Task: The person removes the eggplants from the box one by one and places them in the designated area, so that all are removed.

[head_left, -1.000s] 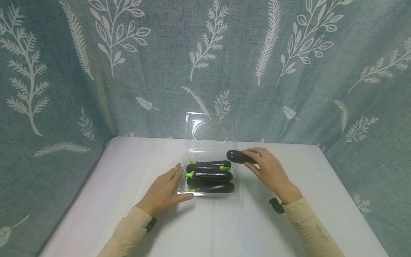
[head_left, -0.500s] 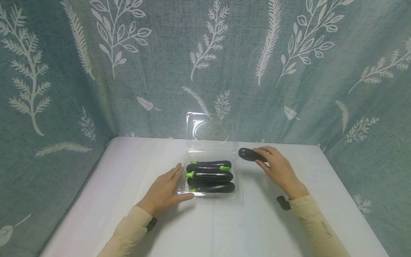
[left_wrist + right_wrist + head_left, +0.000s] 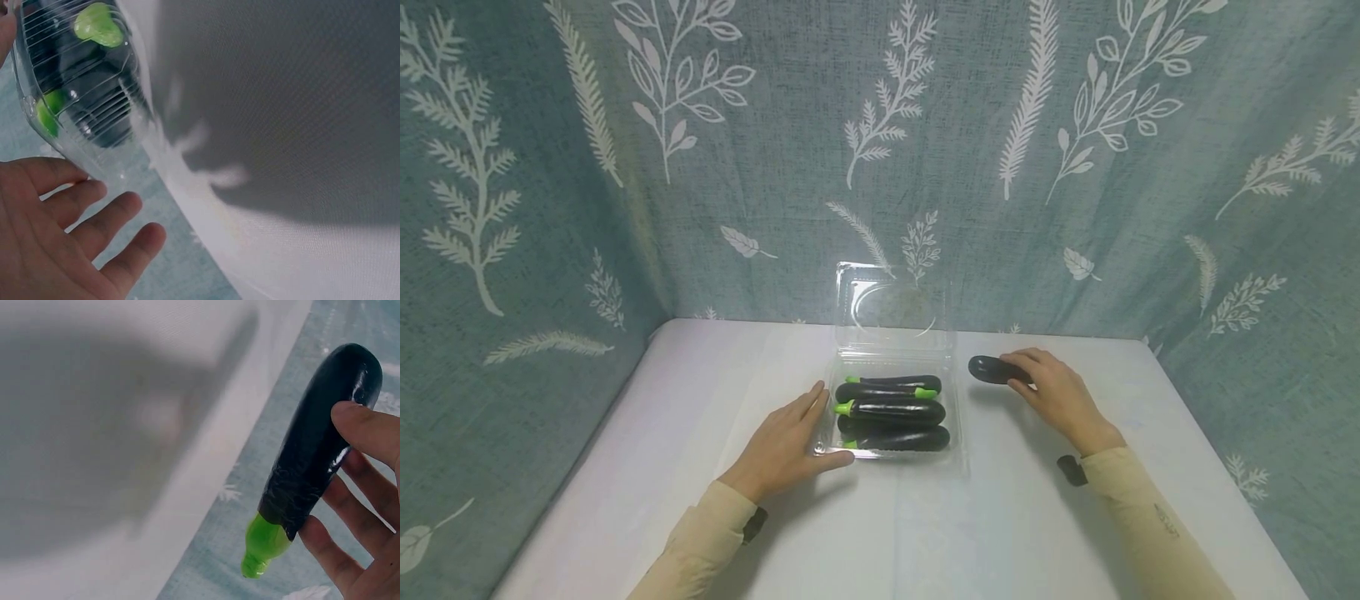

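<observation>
My right hand [image 3: 1060, 398] holds a dark eggplant [image 3: 988, 369] to the right of the clear box, above the table. In the right wrist view, thumb and fingers pinch the eggplant [image 3: 322, 434], its green stem pointing down. A clear plastic box [image 3: 957, 421] with its lid [image 3: 891, 304] standing up at the back holds several eggplants [image 3: 898, 412] with bright green stems. At the box's left side lies my left hand [image 3: 781, 446], fingers fairly straight and thumb along the front corner. The left wrist view shows the fingertips right at the box's ribbed wall [image 3: 94, 112].
A white cloth covers the table [image 3: 880, 542]. Behind it and along both sides hangs a blue-green curtain [image 3: 790, 167] with white leaf prints. The raised lid stands near the table's back edge. Dark wrist cameras [image 3: 1072, 470] sit under the sleeves.
My right hand has carried the held eggplant rightward, away from the box, and slightly lower over the last half second. The left hand and the box have stayed in place.
</observation>
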A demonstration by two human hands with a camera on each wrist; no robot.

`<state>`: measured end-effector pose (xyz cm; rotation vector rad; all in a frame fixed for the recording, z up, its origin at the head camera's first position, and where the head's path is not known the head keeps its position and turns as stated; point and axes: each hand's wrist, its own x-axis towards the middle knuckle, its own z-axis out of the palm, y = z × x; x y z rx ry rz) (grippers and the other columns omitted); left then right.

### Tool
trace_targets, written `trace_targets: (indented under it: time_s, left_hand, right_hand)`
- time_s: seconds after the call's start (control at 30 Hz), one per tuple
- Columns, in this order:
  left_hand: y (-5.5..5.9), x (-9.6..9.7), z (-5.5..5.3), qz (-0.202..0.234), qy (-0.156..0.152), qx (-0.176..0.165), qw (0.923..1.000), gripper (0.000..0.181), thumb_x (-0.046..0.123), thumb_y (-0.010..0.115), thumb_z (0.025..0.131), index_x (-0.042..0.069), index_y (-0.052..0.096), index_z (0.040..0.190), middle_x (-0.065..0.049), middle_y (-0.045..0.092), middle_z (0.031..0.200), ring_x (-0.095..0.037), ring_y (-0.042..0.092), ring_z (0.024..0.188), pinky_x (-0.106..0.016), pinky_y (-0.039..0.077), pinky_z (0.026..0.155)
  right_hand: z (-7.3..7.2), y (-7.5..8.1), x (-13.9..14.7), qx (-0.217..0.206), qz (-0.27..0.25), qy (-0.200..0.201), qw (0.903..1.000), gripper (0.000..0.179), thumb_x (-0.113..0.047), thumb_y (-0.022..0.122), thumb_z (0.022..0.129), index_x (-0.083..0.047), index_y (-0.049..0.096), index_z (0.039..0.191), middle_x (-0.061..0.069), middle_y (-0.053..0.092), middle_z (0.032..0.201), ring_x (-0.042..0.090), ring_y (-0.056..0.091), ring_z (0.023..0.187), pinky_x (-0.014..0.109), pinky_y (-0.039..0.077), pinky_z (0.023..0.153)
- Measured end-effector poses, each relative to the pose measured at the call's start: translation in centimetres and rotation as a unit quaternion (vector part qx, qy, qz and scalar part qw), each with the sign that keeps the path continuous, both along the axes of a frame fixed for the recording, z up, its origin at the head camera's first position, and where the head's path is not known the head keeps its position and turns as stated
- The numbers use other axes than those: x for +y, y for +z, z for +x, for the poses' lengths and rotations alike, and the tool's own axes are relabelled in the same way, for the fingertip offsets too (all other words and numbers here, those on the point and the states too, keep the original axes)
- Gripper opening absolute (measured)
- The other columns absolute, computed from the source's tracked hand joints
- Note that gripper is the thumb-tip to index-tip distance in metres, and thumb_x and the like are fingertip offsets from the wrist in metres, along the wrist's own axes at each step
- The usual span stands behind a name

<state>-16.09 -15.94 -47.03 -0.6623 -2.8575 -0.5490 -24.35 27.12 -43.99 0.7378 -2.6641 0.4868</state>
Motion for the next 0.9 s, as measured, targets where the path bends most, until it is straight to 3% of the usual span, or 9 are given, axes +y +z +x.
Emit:
trace_targets:
  time_s: [0.37,0.57,0.7,0.9]
  left_hand:
    - [-0.1,0.0,0.0,-0.001,0.000,0.001,1.0000,0.108,0.072,0.065,0.084,-0.007,0.038,0.152,-0.021,0.037,0.159,-0.040,0.045,0.139,-0.053,0.040,0.112]
    - [0.0,0.0,0.0,-0.006,-0.002,0.006,1.0000,0.108,0.072,0.065,0.084,-0.008,0.037,0.152,-0.022,0.038,0.158,-0.040,0.045,0.139,-0.052,0.041,0.112]
    - [0.0,-0.1,0.0,-0.005,-0.001,0.006,1.0000,0.108,0.071,0.066,0.084,-0.009,0.038,0.151,-0.022,0.038,0.157,-0.040,0.045,0.139,-0.052,0.041,0.112]
    - [0.0,0.0,-0.1,-0.007,-0.001,0.002,1.0000,0.108,0.072,0.065,0.084,-0.008,0.038,0.152,-0.022,0.038,0.158,-0.040,0.045,0.139,-0.052,0.041,0.112]
  right_hand:
    - [-0.6,-1.7,0.5,-0.055,0.020,-0.002,0.9983,0.040,-0.005,0.079,0.087,-0.003,0.069,0.125,0.016,0.068,0.121,0.038,0.063,0.114,0.055,0.050,0.099]
    - [-0.8,-2.6,0.4,-0.080,0.031,-0.005,0.9963,0.038,-0.008,0.075,0.091,0.000,0.066,0.128,0.018,0.067,0.122,0.040,0.063,0.115,0.055,0.049,0.100]
    - [-0.9,-2.8,0.6,-0.095,0.027,-0.009,0.9951,0.039,-0.009,0.075,0.092,-0.001,0.066,0.130,0.018,0.067,0.124,0.040,0.062,0.117,0.056,0.048,0.102]
    - [-1.3,-2.3,0.8,-0.126,0.020,0.017,0.9917,0.034,-0.007,0.073,0.093,-0.002,0.067,0.126,0.017,0.068,0.125,0.040,0.061,0.119,0.056,0.046,0.104]
